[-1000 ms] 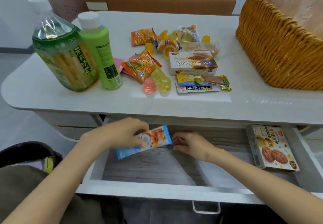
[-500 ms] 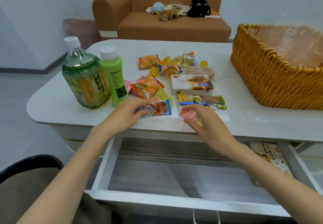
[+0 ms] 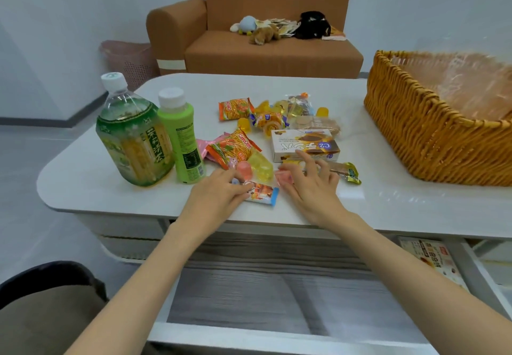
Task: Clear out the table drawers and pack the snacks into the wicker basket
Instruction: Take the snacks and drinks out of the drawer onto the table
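Near edge of the white worktop point(image 3: 110, 185), centre: both hands are above the open grey-lined drawer point(image 3: 277, 293), at the snack pile.

Left hand point(image 3: 219, 196): fingers lie across the left end of the blue-ended foil snack packet point(image 3: 263, 193), which lies flat on the worktop. Thumb hidden, so I cannot tell whether it pinches or only presses.

Right hand point(image 3: 311, 185): fingers spread and loose, gripping nothing. The small pink jelly cup point(image 3: 285, 178) sits right at its thumb.

The woven orange wicker basket point(image 3: 432, 138) stands at the far right of the worktop, well apart from the pile. Its inside is blurred; I see no snack in it.

My reading of the step: laying these two items with the pile. The drawer is not cleared, since a flat printed biscuit box point(image 3: 432, 257) lies at its right end, partly under the worktop.

Notes for doing it well:
- Release the packet flat and back from the near edge, or it may slide into the drawer.
- The pink cup looks likely to roll; seat it on its flat face beside the yellow jelly cups point(image 3: 261, 164).
- Keep the left forearm off the large green tea bottle point(image 3: 133, 138) and the slim light-green bottle point(image 3: 181, 138), both upright just left of that hand.
- Fetch the biscuit box with the right hand, which is nearer.
- When packing, I would put boxes and bottles in first and soft packets on top.
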